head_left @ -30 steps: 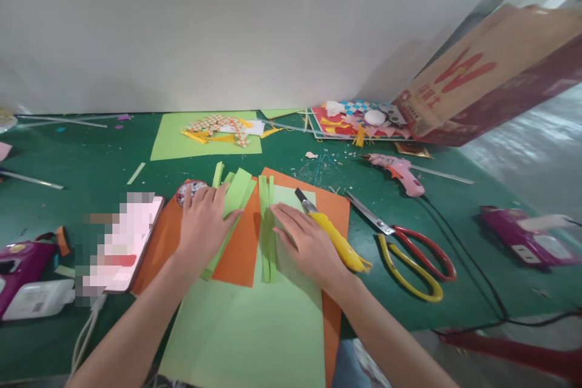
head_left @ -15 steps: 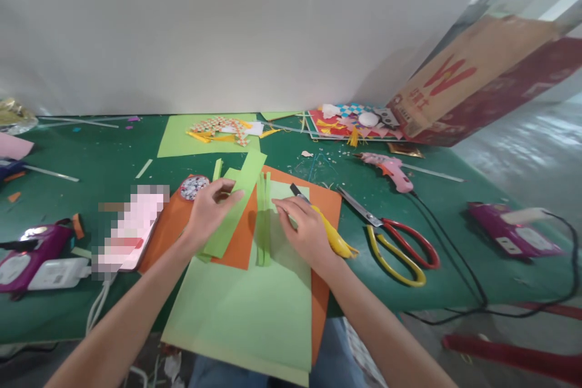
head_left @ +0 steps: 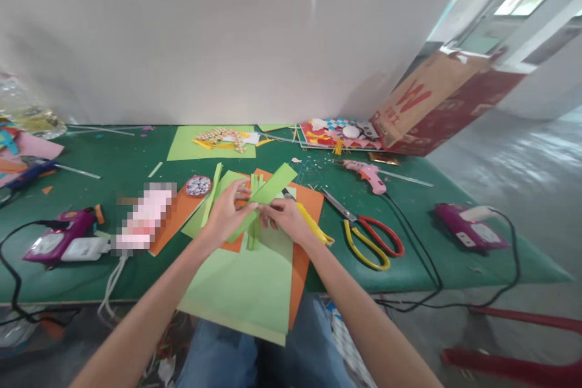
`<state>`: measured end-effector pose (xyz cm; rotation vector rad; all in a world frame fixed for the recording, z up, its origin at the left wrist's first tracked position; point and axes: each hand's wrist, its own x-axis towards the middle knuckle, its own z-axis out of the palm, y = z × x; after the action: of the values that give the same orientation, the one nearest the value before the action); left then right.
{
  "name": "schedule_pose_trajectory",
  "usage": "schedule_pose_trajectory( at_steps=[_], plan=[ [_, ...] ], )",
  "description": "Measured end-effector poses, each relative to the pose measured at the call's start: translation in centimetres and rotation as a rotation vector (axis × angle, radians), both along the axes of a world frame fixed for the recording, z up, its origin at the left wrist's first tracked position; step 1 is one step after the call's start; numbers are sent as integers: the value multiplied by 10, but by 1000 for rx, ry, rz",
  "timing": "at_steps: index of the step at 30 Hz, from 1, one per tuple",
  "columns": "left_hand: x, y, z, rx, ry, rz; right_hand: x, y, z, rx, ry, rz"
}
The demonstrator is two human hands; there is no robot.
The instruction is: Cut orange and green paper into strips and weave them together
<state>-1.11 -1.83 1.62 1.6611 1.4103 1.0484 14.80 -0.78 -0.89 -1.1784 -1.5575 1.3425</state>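
Note:
Both hands meet over a stack of green paper [head_left: 245,294] with orange paper [head_left: 300,279] under it. Between thumb and fingers my left hand [head_left: 230,209] pinches a light green paper strip [head_left: 278,182], which slants up to the right. My right hand [head_left: 284,218] is closed on the same strip at its lower edge, fingertips close to my left thumb. Narrow green strips [head_left: 253,236] lie beneath the hands, partly hidden. A yellow-handled tool [head_left: 316,227] rests just right of my right hand.
Scissors [head_left: 364,224] and a pink glue gun [head_left: 366,174] lie to the right. At left are a phone [head_left: 148,212], a round tin [head_left: 198,186] and a purple power strip [head_left: 61,236]. A paper bag [head_left: 422,97] stands at the back right.
My left hand has picked up the wide green strip and brought it right, over the narrow strips. My right hand has closed on it too. The view has tilted up.

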Motion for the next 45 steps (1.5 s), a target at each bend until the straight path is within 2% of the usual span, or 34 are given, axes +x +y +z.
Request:
schedule_pose_trajectory(
  at_steps=[2, 7, 13, 18, 22, 29, 32, 37, 39, 42, 45],
  plan=[
    [-2, -12, -2, -38, 62, 24, 1, 1, 0, -12, 15, -6],
    [-3, -40, -10, -79, 73, 117, 1, -4, 4, -52, 51, 46],
    [1, -52, -21, -45, 107, 103, 4, -4, 8, -64, 119, 75],
    [0, -54, -26, -30, 127, 32, 12, 3, 5, -18, 237, -74],
    [1, -55, -24, -35, 133, 50, 15, 3, 7, 36, 317, -222],
    [2, -57, -24, -47, 85, 27, 20, -6, 12, 96, 334, -373],
    [1, -58, -24, -53, 60, 19, 19, -12, 14, 93, 260, -319],
    [1, -58, -23, -41, 72, 42, 7, -19, 13, 31, 48, -61],
    [0, -58, -23, -29, 75, 67, 6, -20, 12, 17, 2, -30],
    [-1, -59, -24, -11, 25, 163, 15, -18, 13, 24, 2, -119],
    [-3, -59, -27, 48, 58, 300, 37, -14, 19, 70, 16, -316]
  ],
)
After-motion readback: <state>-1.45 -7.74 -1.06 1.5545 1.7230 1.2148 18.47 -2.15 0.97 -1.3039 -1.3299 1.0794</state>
